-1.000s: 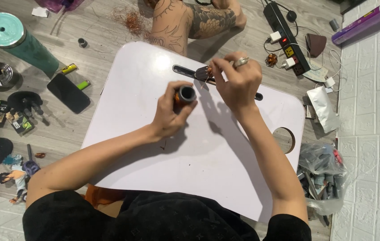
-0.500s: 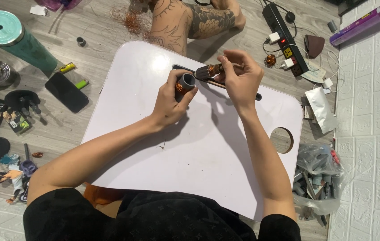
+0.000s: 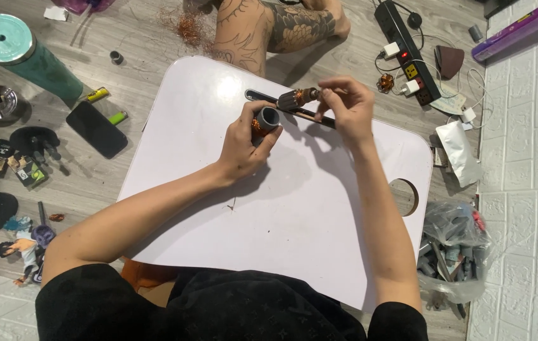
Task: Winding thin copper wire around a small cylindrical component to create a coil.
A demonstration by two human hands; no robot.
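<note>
Sitting at the near edge of a white worktop [image 3: 294,221], black sleeves lowest in view, both forearms reaching forward over the bare surface.

Gripping, in the left hand [image 3: 243,142], a short grey cylinder [image 3: 267,117] with copper-coloured winding showing beneath its rim; fingers wrapped closed round it, open end facing up, raised just above the worktop.

Pinching, in the right hand [image 3: 348,107], one end of a small motor rotor [image 3: 296,98] with copper winding; fingertips narrowed on its end, rotor lying roughly level, just beyond the cylinder and near it, apart from it as far as can be told.

Lying under the rotor on the far part of the worktop: a long dark flat tool [image 3: 294,110], untouched.

Judging progress: rotor and cylinder both in hand and brought close together, yet not joined; rotor not entered into the cylinder's opening. Aligning and seating apparently remaining. Impossible to tell whether the winding on either part is finished.

Lying off the worktop on the wooden floor: to the left, a black phone [image 3: 97,129], a green tumbler [image 3: 19,53] and two lighters [image 3: 106,106]; to the right, a bag of parts [image 3: 455,249] and a white pouch [image 3: 458,151]; farthest away, a loose tangle of copper wire [image 3: 187,25], a power strip [image 3: 408,50] and another person's tattooed leg [image 3: 275,28].
</note>
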